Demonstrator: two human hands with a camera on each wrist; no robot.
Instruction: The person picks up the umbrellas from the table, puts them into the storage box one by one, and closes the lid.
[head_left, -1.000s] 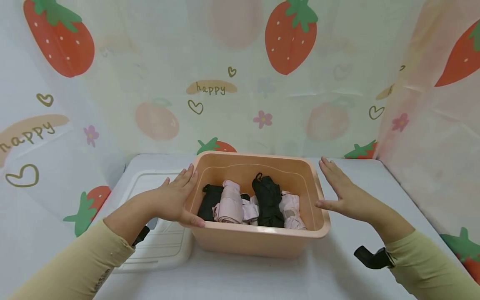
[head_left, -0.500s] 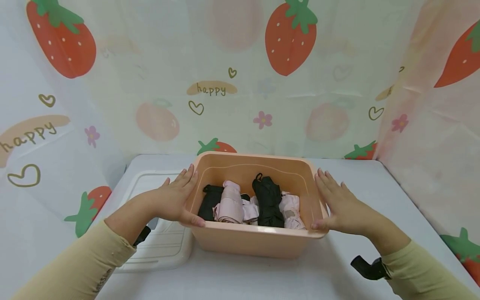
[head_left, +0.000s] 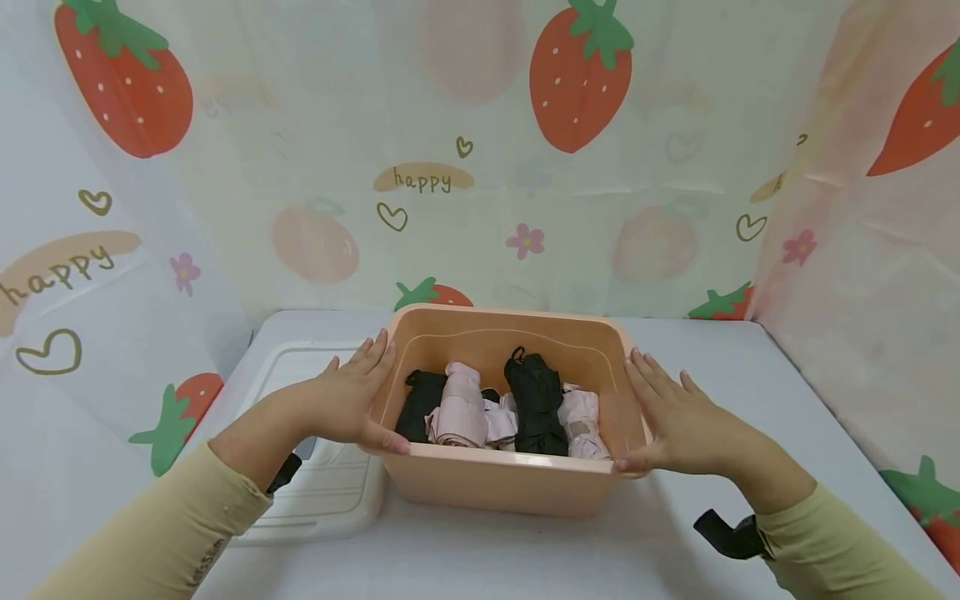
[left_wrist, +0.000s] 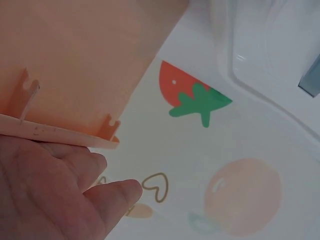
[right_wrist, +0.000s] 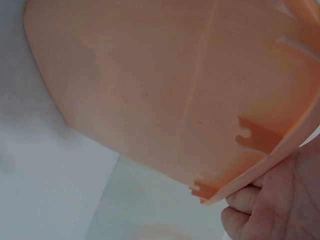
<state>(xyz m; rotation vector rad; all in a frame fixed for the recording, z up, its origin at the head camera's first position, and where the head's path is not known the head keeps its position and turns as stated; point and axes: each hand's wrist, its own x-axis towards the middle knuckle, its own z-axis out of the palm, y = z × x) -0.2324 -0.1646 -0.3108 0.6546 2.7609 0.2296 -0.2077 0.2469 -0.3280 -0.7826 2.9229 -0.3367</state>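
Note:
An open peach plastic bin (head_left: pixel 495 490) stands on the table. My left hand (head_left: pixel 341 406) lies along its left rim with fingers straight and thumb at the front corner. On the opposite rim rests my right hand (head_left: pixel 686 429), fingers extended, thumb at the front right corner. Inside the bin are a black bundle (head_left: pixel 422 406), a rolled pink cloth (head_left: pixel 461 408), a small whitish bundle (head_left: pixel 499 419), a long black bundle with a loop (head_left: pixel 536 406) and a pale pink bundle (head_left: pixel 582 421). Both wrist views show the palms beside the rim, near small notched tabs.
A white lid (head_left: pixel 318 492) lies flat on the white table (head_left: pixel 525 562), left of the bin and partly behind my left forearm. A strawberry-printed curtain (head_left: pixel 480 233) closes off the back and both sides.
My right hand has come in from beside the bin and down onto its right rim. The left hand, bin and bundles have stayed put.

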